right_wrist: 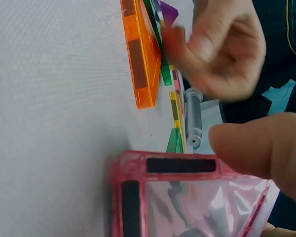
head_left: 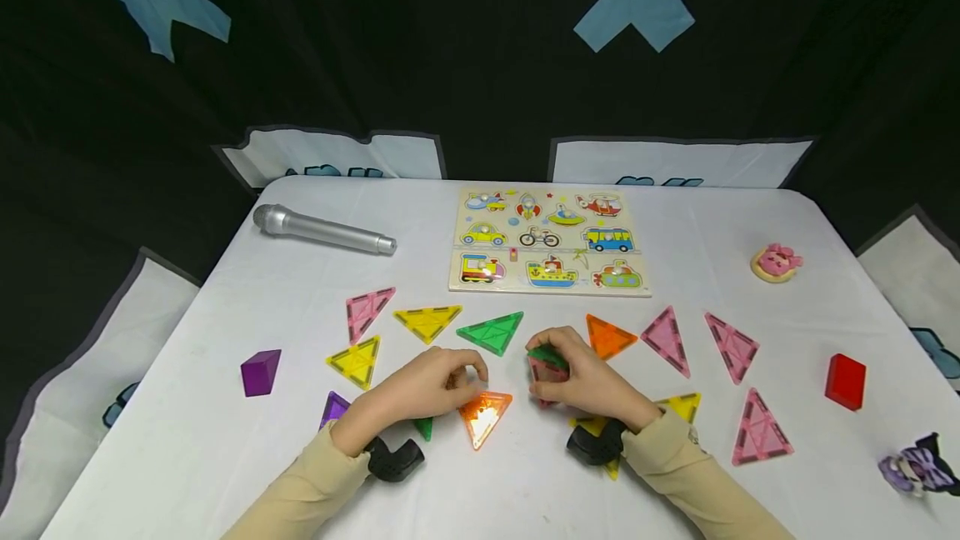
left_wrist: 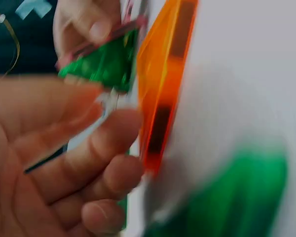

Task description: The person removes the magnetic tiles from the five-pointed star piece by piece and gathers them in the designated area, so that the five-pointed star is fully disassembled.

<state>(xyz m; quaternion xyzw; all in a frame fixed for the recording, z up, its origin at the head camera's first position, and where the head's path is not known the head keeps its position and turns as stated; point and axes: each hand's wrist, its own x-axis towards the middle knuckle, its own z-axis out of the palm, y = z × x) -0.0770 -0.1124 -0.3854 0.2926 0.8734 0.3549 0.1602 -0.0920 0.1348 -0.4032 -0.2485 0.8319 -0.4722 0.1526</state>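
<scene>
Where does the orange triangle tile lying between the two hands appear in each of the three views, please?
Head: the orange triangle tile lies flat on the white table, low centre, just off the left hand.
Left wrist: seen edge-on, top centre, beyond the fingertips.
Right wrist: edge-on, upper centre.
Shared landmark: the pink and green tile piece in the right hand, top left in the left wrist view, at the bottom of the right wrist view.

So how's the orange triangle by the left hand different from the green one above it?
The orange triangle points toward the person; the green triangle lies with its tip off to the left. The left hand touches the orange one, while the green one lies untouched. Both are flat, see-through tiles lying on the white table.
</scene>
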